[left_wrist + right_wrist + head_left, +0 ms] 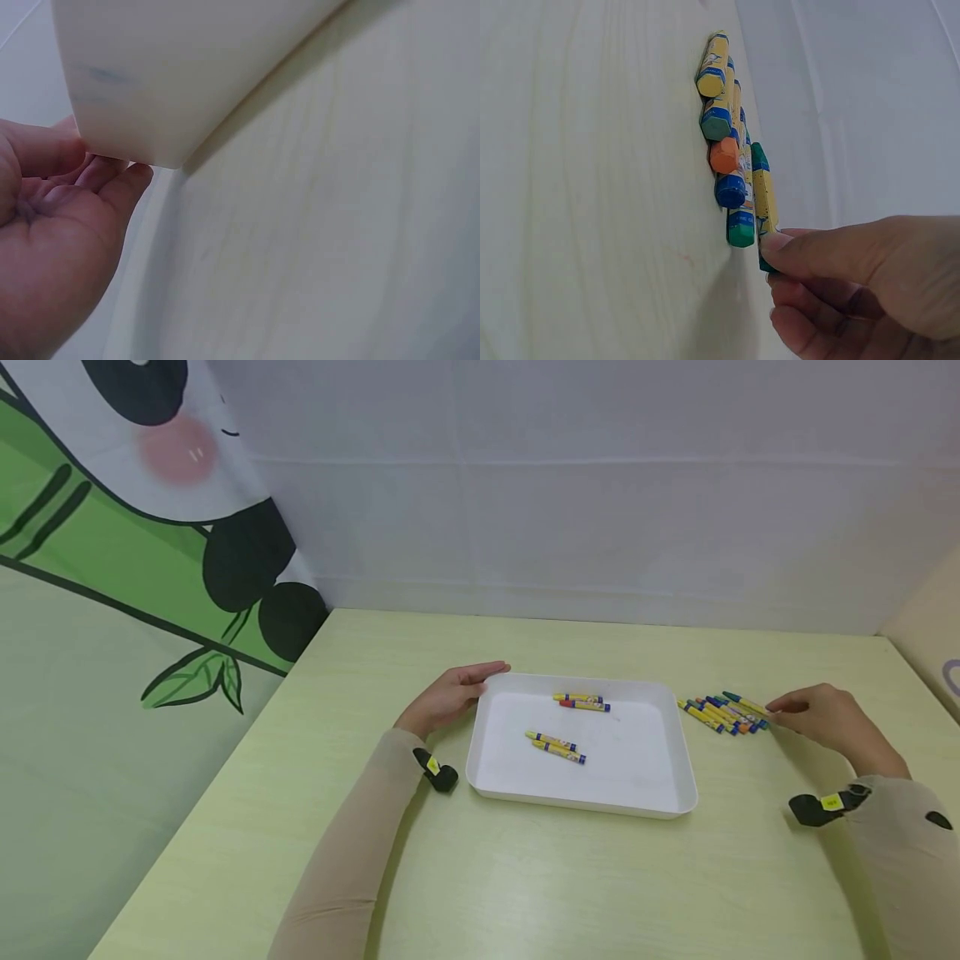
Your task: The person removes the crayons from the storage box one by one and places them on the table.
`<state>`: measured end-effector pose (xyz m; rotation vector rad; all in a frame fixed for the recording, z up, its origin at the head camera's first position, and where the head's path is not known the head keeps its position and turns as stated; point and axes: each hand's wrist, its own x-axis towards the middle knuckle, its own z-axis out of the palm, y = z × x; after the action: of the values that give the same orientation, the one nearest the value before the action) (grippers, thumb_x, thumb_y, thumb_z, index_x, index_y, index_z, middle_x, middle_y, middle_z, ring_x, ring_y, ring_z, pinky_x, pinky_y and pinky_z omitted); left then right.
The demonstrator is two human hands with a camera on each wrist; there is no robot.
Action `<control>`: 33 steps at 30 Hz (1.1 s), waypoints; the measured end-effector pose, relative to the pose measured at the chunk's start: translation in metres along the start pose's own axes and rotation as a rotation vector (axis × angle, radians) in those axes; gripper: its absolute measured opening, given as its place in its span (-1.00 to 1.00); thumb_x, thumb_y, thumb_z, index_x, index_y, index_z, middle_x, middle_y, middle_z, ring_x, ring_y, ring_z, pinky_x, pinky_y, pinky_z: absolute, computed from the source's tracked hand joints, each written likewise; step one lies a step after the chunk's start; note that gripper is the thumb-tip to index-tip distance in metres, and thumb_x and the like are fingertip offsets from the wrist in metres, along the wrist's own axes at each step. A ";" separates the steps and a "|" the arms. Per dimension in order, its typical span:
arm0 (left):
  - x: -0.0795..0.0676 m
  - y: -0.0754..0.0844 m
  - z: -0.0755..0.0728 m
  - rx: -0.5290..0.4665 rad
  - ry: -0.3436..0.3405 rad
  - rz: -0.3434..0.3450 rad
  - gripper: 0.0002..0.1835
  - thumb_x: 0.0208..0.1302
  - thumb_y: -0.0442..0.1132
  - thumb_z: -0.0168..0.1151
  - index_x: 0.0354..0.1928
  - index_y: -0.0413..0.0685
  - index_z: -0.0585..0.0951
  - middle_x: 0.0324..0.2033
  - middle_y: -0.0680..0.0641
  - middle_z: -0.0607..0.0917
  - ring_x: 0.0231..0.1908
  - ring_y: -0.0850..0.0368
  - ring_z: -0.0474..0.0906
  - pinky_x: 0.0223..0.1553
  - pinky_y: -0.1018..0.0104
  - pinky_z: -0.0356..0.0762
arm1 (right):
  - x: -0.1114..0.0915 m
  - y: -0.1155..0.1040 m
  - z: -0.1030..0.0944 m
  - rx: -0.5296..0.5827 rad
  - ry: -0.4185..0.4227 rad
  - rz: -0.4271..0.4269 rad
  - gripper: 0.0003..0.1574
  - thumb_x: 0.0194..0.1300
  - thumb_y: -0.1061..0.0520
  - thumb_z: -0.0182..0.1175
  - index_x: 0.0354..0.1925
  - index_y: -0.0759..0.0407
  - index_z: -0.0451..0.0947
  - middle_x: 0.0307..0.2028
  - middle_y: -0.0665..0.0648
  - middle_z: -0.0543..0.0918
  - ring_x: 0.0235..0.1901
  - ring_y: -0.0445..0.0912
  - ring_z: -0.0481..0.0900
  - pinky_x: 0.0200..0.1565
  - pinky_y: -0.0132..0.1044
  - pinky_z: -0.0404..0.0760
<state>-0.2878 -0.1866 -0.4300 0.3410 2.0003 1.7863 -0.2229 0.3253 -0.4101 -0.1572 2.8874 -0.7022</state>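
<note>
My left hand (453,693) grips the far left corner of a shallow white tray (622,781). In the left wrist view, the thumb lies at the rim of the tray (150,82) and the fingers bend round its corner. Beyond the tray's right side, my right hand (828,718) pinches the end of a dark green crayon (765,191) in a yellow wrapper between thumb and fingers. It slants over a row of several crayons (720,716) lying side by side on the table. Their ends show yellow, green, orange and blue in the right wrist view.
Inside the tray, a yellow crayon (567,697) and a red-tipped crayon (587,706) lie near the far side. A pair of yellowish crayons (558,752) lies nearer the middle. Pale wooden table (570,885) surrounds the tray, with a white cloth wall (585,543) behind it.
</note>
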 end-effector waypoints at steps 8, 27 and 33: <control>0.000 0.000 0.000 -0.009 -0.010 -0.006 -0.47 0.46 -0.48 -0.20 0.40 0.00 0.32 0.41 0.04 0.32 0.40 0.12 0.21 0.39 0.16 0.23 | 0.000 0.002 -0.001 -0.014 -0.031 0.009 -0.56 0.28 0.15 0.17 -0.01 0.48 0.56 -0.10 0.48 0.63 -0.18 0.24 0.59 -0.25 -0.02 0.57; -0.004 0.003 0.000 -0.008 -0.011 -0.007 -0.48 0.46 -0.48 -0.20 0.41 -0.03 0.31 0.41 0.03 0.31 0.42 0.13 0.18 0.41 0.16 0.19 | 0.000 -0.002 -0.004 0.006 -0.068 0.033 -0.52 0.31 0.12 0.17 0.03 0.49 0.52 -0.16 0.41 0.66 -0.34 -0.09 0.57 -0.37 -0.29 0.54; -0.004 0.003 -0.001 -0.003 -0.012 -0.014 -0.47 0.47 -0.47 -0.20 0.41 0.00 0.31 0.41 0.05 0.31 0.41 0.13 0.19 0.40 0.16 0.20 | -0.001 -0.008 -0.005 -0.018 -0.027 0.010 -0.49 0.32 0.07 0.15 0.05 0.46 0.53 -0.10 0.44 0.64 -0.14 0.26 0.57 -0.21 0.04 0.57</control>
<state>-0.2852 -0.1885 -0.4263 0.3354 1.9870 1.7746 -0.2227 0.3207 -0.4017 -0.1537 2.8675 -0.6680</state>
